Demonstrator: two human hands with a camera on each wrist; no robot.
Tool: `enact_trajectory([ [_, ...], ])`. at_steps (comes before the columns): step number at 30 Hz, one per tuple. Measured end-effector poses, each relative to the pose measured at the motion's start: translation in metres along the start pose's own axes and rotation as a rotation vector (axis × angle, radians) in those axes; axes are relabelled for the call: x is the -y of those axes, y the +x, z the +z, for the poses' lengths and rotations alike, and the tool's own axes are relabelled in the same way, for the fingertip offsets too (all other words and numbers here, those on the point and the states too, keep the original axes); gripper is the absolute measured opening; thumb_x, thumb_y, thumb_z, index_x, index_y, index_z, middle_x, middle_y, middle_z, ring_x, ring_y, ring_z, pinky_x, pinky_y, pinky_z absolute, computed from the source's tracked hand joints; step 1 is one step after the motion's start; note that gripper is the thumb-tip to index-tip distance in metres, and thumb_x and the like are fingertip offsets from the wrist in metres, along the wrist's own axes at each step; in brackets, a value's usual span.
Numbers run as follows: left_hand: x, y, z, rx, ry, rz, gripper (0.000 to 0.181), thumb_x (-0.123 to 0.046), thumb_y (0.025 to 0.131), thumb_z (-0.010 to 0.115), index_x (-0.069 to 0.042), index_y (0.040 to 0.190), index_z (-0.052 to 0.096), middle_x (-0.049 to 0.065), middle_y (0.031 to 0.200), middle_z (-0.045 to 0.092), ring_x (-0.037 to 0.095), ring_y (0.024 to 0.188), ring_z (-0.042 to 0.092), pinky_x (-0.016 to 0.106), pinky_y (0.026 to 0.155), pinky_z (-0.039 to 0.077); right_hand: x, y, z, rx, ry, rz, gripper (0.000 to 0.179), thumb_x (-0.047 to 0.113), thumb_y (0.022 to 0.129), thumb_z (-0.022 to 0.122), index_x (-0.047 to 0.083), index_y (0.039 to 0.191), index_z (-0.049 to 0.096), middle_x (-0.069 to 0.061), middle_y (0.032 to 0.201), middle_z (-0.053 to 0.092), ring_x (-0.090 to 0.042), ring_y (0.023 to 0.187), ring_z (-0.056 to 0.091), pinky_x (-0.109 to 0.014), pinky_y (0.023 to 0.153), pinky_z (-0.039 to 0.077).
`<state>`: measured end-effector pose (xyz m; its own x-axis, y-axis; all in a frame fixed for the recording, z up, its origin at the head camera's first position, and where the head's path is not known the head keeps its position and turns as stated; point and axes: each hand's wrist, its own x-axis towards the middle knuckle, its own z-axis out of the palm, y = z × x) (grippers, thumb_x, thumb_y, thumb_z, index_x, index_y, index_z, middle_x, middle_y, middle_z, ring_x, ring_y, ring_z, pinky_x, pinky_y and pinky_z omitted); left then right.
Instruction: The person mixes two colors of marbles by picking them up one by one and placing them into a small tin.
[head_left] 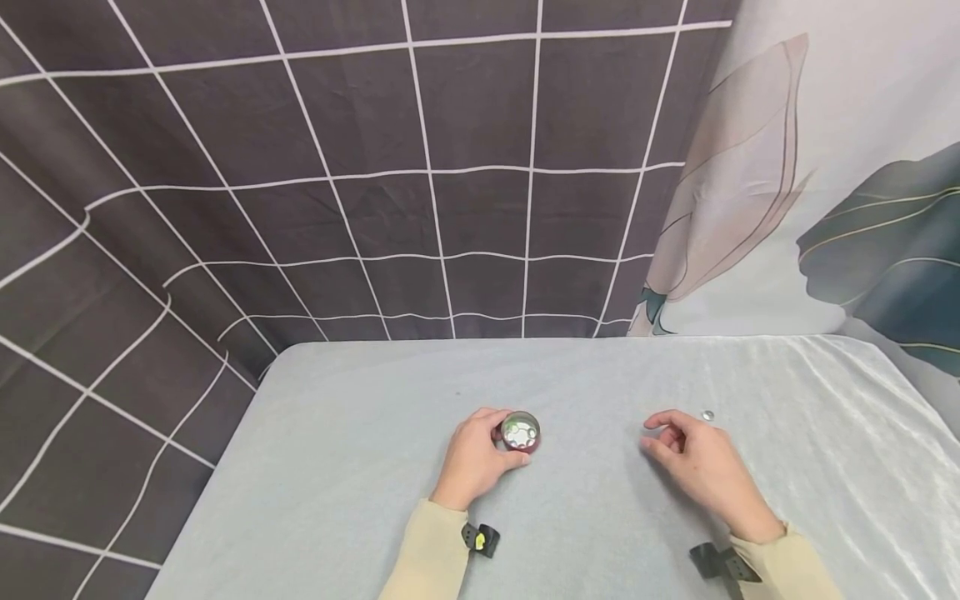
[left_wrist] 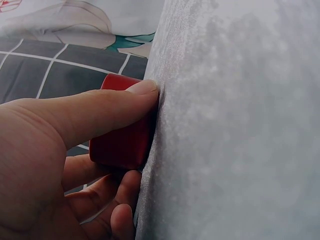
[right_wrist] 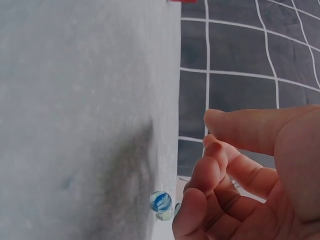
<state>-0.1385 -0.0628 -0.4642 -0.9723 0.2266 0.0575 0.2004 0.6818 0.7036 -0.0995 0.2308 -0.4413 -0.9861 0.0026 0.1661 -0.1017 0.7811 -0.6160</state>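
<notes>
My left hand (head_left: 472, 454) grips a small round red tin (head_left: 537, 442) on the cloth, its thumb on the near side and its fingers on the far side. Several round, shiny shapes show inside the tin in the head view. The tin's smooth red wall (left_wrist: 120, 147) shows between thumb and fingers in the left wrist view. To the right, my right hand (head_left: 701, 467) hovers over the cloth with loosely bent fingers and nothing in them. Just beyond its knuckles lie clear glass marbles (head_left: 707, 415). In the right wrist view one has a blue swirl (right_wrist: 160, 201), and a greenish one (right_wrist: 164, 215) sits beside it.
A pale grey velvety cloth (head_left: 322, 467) covers the table. Behind it hangs a dark curtain with white grid lines (head_left: 480, 208), which also runs along the left side. A pale leaf-print curtain (head_left: 757, 283) hangs at the back right.
</notes>
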Motion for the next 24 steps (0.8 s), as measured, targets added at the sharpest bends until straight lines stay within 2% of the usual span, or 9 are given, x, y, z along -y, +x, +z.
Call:
enact_trajectory([
  [7, -0.001, 0.0, -0.001, -0.002, -0.005, 0.007, 0.055, -0.018, 0.072, 0.092, -0.006, 0.121, 0.071, 0.004, 0.112, 0.067, 0.016, 0.093, 0.06, 0.038, 0.086, 0.05, -0.002, -0.001, -0.003, 0.016, -0.026, 0.015, 0.015, 0.014, 0.087, 0.076, 0.007, 0.099, 0.071, 0.007, 0.072, 0.057, -0.005, 0.062, 0.048, -0.027, 0.06, 0.041],
  [16, -0.001, -0.001, -0.001, 0.001, -0.006, 0.0, 0.054, -0.018, 0.072, 0.092, -0.006, 0.12, 0.071, 0.004, 0.111, 0.067, 0.016, 0.093, 0.06, 0.039, 0.085, 0.05, -0.01, -0.002, -0.005, -0.027, -0.053, -0.016, 0.016, 0.013, 0.085, 0.077, 0.007, 0.098, 0.071, 0.008, 0.071, 0.058, -0.004, 0.061, 0.048, -0.028, 0.06, 0.042],
  [24, -0.001, -0.001, -0.001, 0.001, -0.009, 0.005, 0.054, -0.018, 0.072, 0.091, -0.006, 0.121, 0.07, 0.003, 0.111, 0.066, 0.015, 0.091, 0.059, 0.037, 0.084, 0.05, -0.014, -0.002, -0.01, -0.017, -0.058, 0.009, 0.018, 0.015, 0.086, 0.078, 0.006, 0.1, 0.071, 0.007, 0.072, 0.06, -0.005, 0.062, 0.05, -0.028, 0.061, 0.042],
])
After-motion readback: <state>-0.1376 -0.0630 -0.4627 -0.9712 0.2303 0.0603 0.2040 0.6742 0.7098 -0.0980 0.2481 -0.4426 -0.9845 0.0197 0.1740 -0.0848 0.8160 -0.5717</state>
